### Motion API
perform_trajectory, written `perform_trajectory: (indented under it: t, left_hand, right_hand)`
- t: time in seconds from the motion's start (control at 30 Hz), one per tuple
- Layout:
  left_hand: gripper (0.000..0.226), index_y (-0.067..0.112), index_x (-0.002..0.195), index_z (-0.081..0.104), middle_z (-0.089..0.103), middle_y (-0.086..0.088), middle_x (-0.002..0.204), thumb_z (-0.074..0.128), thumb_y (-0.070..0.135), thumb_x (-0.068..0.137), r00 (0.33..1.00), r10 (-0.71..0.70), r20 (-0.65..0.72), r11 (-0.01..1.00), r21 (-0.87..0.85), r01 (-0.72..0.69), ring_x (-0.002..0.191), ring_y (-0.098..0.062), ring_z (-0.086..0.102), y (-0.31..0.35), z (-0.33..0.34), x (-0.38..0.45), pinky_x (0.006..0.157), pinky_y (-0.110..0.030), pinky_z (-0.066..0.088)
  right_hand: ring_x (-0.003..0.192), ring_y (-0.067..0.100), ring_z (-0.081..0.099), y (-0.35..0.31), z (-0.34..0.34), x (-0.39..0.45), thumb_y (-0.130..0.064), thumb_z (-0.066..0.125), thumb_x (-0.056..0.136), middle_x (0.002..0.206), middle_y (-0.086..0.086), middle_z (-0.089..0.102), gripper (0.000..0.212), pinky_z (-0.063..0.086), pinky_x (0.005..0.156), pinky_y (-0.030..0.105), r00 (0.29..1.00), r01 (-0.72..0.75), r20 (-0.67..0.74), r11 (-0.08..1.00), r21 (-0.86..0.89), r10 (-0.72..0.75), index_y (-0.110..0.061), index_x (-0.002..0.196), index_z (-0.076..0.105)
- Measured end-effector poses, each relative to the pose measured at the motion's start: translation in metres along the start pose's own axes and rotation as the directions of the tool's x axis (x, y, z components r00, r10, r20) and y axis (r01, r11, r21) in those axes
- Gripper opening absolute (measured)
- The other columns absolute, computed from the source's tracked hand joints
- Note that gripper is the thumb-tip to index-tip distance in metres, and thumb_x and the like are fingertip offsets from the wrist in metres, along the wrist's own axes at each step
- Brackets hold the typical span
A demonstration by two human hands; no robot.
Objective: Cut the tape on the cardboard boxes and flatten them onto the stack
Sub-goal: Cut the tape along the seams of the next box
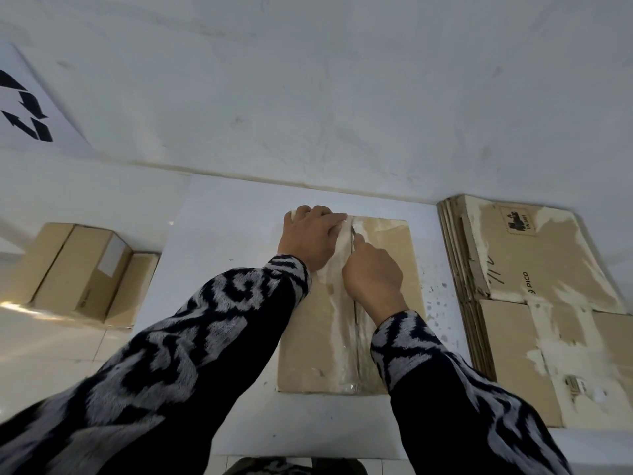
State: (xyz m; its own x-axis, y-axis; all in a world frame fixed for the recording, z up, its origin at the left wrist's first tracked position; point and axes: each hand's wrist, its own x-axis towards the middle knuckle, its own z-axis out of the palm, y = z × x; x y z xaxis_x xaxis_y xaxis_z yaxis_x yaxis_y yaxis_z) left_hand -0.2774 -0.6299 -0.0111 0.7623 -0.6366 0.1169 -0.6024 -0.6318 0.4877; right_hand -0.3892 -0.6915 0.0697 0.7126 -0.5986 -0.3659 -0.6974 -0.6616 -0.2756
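Patterned sleeves [191, 341] over white floor sheet [233, 234], scuffed wall [342, 80].

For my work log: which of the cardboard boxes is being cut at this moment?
The middle box: the right hand holds a blade on its tape. The left boxes and right flattened stack lie untouched.

The left hand [310, 236] presses flat on the far end of a taped cardboard box [387, 265], while the right hand [373, 277] grips a thin blade [352, 238] at the centre tape seam [358, 341]. Flattened boxes [534, 303] lie stacked to the right.
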Motion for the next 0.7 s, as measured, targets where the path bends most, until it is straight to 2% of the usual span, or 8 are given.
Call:
perform_trajectory:
  t: [0.13, 0.3, 0.57, 0.7]
  left_hand:
    - [0.035, 0.041, 0.127, 0.06, 0.059, 0.011, 0.126, 0.037, 0.041, 0.101, 1.0, 0.005, 0.005, 1.0, 0.004, -0.005, 0.119, -0.023, 0.045, 0.0008, -0.0009, -0.0005, 0.104, -0.044, 0.03]
    - [0.034, 0.041, 0.127, 0.06, 0.059, 0.012, 0.126, 0.039, 0.039, 0.1, 1.0, -0.003, 0.004, 1.0, 0.01, 0.003, 0.119, -0.023, 0.045, 0.0004, 0.0, -0.0003, 0.104, -0.043, 0.03]
    - [0.034, 0.041, 0.127, 0.06, 0.059, 0.011, 0.126, 0.039, 0.039, 0.101, 1.0, 0.001, 0.003, 1.0, 0.005, -0.001, 0.119, -0.023, 0.045, 0.0007, -0.0006, -0.0006, 0.103, -0.042, 0.03]
    - [0.034, 0.041, 0.128, 0.06, 0.058, 0.011, 0.126, 0.038, 0.039, 0.101, 1.0, 0.0, -0.001, 1.0, 0.006, 0.0, 0.121, -0.023, 0.044, 0.0016, -0.0003, -0.0014, 0.104, -0.042, 0.029]
  right_hand:
    - [0.082, 0.023, 0.051, 0.0024, -0.0003, -0.0042, -0.007, 0.035, 0.092, 0.106, 0.007, 0.063, 0.06, 0.037, 0.062, 0.031, 1.0, 0.018, 0.014, 1.0, -0.018, -0.017, -0.022, 0.15, 0.031]
    - [0.084, 0.023, 0.05, 0.0015, 0.001, -0.0008, -0.008, 0.034, 0.093, 0.109, 0.009, 0.063, 0.053, 0.039, 0.067, 0.033, 1.0, 0.019, 0.02, 1.0, 0.008, -0.02, -0.018, 0.145, 0.037]
    - [0.089, 0.024, 0.052, 0.0049, 0.0008, -0.001, -0.008, 0.035, 0.092, 0.115, 0.007, 0.06, 0.061, 0.038, 0.066, 0.032, 0.998, 0.017, 0.061, 0.999, 0.031, -0.018, -0.022, 0.151, 0.031]
    - [0.089, 0.022, 0.05, 0.0089, -0.0046, -0.0045, -0.008, 0.033, 0.092, 0.118, 0.004, 0.06, 0.058, 0.039, 0.068, 0.031, 0.997, 0.033, 0.068, 0.999, 0.023, -0.035, -0.023, 0.147, 0.038]
